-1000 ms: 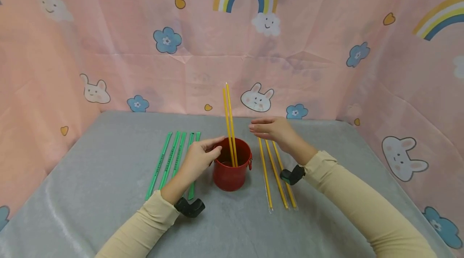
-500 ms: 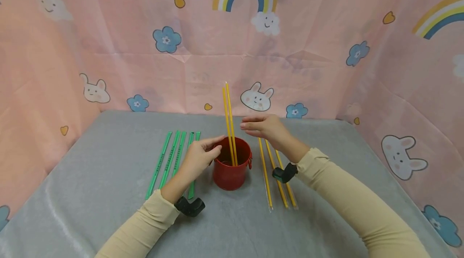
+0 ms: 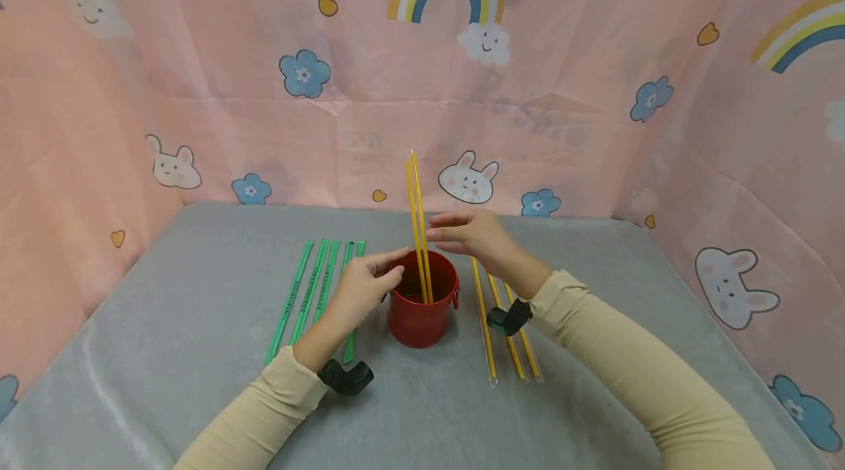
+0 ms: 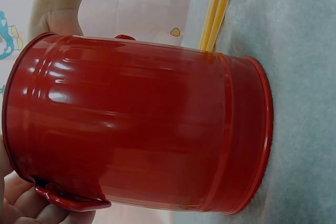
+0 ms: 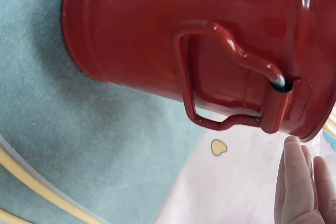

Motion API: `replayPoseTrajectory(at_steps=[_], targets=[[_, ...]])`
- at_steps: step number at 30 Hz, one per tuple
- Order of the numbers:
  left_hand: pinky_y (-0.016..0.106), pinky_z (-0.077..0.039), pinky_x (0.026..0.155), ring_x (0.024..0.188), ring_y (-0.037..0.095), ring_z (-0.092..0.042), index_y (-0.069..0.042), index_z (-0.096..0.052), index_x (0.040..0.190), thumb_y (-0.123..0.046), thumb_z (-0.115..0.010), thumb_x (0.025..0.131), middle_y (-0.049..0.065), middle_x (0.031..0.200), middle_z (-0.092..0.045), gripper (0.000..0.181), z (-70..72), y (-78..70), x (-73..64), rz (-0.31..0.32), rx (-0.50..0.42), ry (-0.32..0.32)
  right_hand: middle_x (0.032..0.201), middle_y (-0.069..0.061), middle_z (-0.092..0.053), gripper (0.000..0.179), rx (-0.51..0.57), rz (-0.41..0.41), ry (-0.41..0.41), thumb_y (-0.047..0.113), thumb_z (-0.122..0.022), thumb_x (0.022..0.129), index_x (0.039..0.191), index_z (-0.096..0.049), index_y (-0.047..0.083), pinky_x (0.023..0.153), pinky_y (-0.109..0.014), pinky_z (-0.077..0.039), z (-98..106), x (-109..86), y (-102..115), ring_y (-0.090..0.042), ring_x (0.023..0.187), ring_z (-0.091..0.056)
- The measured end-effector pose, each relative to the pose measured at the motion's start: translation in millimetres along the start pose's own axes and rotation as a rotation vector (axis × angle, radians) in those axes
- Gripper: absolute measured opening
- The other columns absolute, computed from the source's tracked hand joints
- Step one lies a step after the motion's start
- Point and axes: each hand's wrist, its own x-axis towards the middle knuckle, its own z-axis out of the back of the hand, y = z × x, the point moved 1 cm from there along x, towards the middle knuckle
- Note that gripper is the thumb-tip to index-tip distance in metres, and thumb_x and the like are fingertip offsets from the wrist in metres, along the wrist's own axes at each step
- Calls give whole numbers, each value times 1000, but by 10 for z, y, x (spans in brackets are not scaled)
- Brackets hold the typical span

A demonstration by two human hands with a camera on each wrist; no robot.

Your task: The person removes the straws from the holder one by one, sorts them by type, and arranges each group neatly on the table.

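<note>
A red metal bucket [image 3: 422, 320] with small side handles stands upright on the table. Two yellow straws [image 3: 417, 228] stand in it, leaning slightly left. My left hand [image 3: 361, 287] holds the bucket's left rim; in the left wrist view, its fingers [image 4: 31, 203] bend by the handle [image 4: 71, 200]. Above the bucket's right rim is my right hand [image 3: 478, 239], fingers extended and together, tips close to the straws; whether they touch is unclear. The right wrist view shows these straight fingers [image 5: 298, 182] near the rim, holding nothing.
Several green wrapped straws [image 3: 306, 294] lie left of the bucket, partly behind my left arm. Three yellow straws [image 3: 485, 323] in clear wrappers lie to the right, partly under my right wrist. Pink printed cloth [image 3: 370, 125] hangs behind the grey table [image 3: 218, 272].
My right hand has moved left, from over the yellow straws on the table to the bucket's rim beside the standing straws. The left hand and bucket have stayed put.
</note>
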Motion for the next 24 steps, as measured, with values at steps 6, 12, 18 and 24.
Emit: replayPoseTrajectory(at_steps=[6, 12, 18, 24], targets=[[22, -34, 48, 46, 13, -35, -20, -65, 134, -16, -62, 96, 14, 94, -69, 38, -3, -6, -6, 4, 2, 4, 136, -16, -62, 39, 1, -4, -6, 14, -70, 93, 129, -64, 0, 98, -38, -55, -39, 1, 21, -27, 119, -66], [21, -33, 47, 45, 11, -34, -16, -63, 136, -15, -60, 96, 12, 106, -71, 40, 5, -14, -10, -2, -5, 11, 136, -17, -62, 40, 15, -3, -10, 13, -70, 93, 130, -63, -2, 96, -37, -56, -72, 6, 42, -20, 108, -69], [21, -33, 47, 46, 12, -35, -18, -64, 135, -16, -61, 96, 10, 90, -68, 39, 0, -18, -15, -3, 1, 8, 130, -18, -66, 39, 25, 9, -17, 11, -70, 93, 128, -64, -3, 95, -37, -56, -99, 15, 38, -12, 97, -70], [22, -34, 48, 47, 12, -36, -20, -65, 134, -16, -61, 96, 7, 83, -65, 38, -4, -22, -17, 2, 6, 0, 124, -17, -69, 36, 28, 19, -27, 9, -70, 93, 126, -65, -4, 94, -39, -56, -116, 29, 33, -11, 93, -70]])
